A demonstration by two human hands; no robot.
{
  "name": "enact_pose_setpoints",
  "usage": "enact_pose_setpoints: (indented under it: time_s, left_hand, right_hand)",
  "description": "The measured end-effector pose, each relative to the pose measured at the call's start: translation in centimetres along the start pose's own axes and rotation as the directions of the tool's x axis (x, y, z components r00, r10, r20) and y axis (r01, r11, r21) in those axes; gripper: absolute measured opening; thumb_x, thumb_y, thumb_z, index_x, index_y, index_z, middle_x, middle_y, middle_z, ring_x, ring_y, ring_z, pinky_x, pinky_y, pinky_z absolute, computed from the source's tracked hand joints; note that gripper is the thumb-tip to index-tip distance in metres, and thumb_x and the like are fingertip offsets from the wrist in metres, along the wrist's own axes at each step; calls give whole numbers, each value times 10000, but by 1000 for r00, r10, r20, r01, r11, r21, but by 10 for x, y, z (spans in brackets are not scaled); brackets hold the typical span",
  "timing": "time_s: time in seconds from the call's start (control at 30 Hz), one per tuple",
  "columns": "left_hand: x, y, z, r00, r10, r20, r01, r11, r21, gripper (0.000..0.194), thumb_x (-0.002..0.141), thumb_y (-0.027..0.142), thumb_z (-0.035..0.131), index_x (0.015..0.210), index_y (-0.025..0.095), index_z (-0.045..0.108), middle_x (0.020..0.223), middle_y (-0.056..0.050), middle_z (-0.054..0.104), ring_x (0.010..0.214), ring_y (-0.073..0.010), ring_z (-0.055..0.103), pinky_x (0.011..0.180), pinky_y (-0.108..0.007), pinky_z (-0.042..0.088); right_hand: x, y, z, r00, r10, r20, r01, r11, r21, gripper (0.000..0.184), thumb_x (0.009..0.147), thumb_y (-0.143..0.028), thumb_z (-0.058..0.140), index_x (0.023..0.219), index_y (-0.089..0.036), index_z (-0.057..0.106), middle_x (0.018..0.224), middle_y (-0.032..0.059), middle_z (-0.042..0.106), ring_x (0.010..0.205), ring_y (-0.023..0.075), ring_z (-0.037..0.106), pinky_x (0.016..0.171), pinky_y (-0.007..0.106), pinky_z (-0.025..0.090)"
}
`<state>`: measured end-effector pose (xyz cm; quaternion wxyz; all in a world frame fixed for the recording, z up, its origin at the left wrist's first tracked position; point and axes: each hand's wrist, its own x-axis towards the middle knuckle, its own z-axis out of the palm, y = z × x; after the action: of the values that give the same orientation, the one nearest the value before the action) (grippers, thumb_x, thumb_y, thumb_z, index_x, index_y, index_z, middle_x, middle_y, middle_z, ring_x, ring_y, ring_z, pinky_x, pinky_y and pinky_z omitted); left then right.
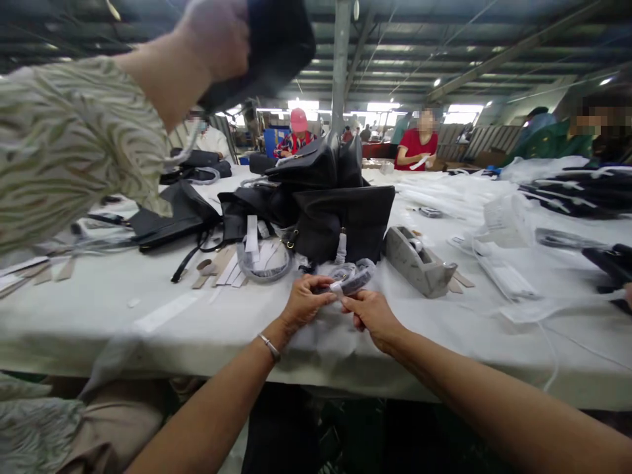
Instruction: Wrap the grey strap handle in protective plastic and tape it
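My left hand (307, 301) pinches a bag handle (359, 278) sheathed in clear plastic wrap, at the front middle of the table. At the same spot my right hand (371, 315) closes its fingertips on a small white strip (338, 288) around the handle. Directly behind stands a black handbag (363, 214), with a wrapped tassel (342, 247) hanging down its front. Left of my hands, another wrapped handle loop (266, 271) lies on the table. A grey tape dispenser (419, 263) stands to the right.
A co-worker's patterned sleeve (89, 145) reaches in from the left, the hand lifting a blurred black bag (276, 46). More black bags (170, 214) and card strips (230, 266) lie on the white table (197, 342). Plastic wrapping (508, 230) covers the right side. Other people work beyond.
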<state>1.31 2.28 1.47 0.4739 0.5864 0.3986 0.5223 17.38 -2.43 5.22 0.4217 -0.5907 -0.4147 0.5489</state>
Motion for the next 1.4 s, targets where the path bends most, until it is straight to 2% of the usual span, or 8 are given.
enact_pose_setpoints:
  time_s: [0.13,0.3,0.4,0.6,0.73,0.97,1.23,1.4]
  left_hand:
    - [7,21,-7,992,-110,60,122,958,-261,455,521,259,887,928,122,739,765,-35,683,678,-114,593,657,-229,468]
    - [16,51,-15,968,-215,131,250,874,-417,491,464,248,920,890,94,729,754,-49,691,641,-109,600,633,-224,445]
    - [23,57,-18,954,-258,153,300,831,-468,513,438,227,933,884,89,723,773,-54,699,647,-115,617,649,-230,454]
    - [28,44,-22,944,-289,160,329,776,-538,519,475,247,928,914,100,695,763,-46,697,629,-131,636,619,-237,469]
    - [23,34,-24,942,-300,147,328,750,-574,503,524,235,907,957,113,682,792,-46,700,646,-132,640,637,-242,483]
    - [21,34,-21,947,-272,170,321,806,-498,485,559,250,895,977,116,687,842,-57,717,704,-135,651,674,-235,483]
    - [12,34,-1,977,-159,143,202,905,-373,452,646,298,852,1032,143,675,853,-56,727,759,-153,673,738,-258,504]
    - [8,40,0,989,-105,101,125,968,-218,424,674,340,827,1030,149,701,875,-58,717,765,-150,647,747,-271,515]
  right_hand:
    - [11,-9,-2,957,-277,80,285,951,-116,250,758,-370,686,788,-121,686,677,29,665,342,46,411,319,186,294]
    - [30,-16,0,784,-612,103,616,747,-250,307,763,-459,674,694,-160,668,599,7,610,376,65,410,360,213,339]
    - [44,-19,2,724,-681,111,684,690,-237,306,766,-459,674,675,-169,638,550,-10,562,384,74,430,387,215,361]
    - [53,-18,11,864,-470,182,468,882,56,351,708,-480,747,758,-153,630,650,3,616,425,108,556,424,224,441]
    - [50,-15,18,907,-346,240,281,922,265,432,638,-490,807,809,-139,623,655,-4,620,425,103,565,433,214,441]
    - [54,-19,13,957,-215,193,172,960,220,453,569,-511,821,687,-130,607,594,1,600,348,93,501,338,214,373]
    - [51,-16,16,979,-194,68,167,943,288,366,591,-429,796,612,-155,554,529,-32,546,331,56,401,315,196,262]
    - [36,-8,-4,915,-185,357,-25,861,509,282,627,-299,794,851,-156,700,780,15,658,627,118,598,553,227,476]
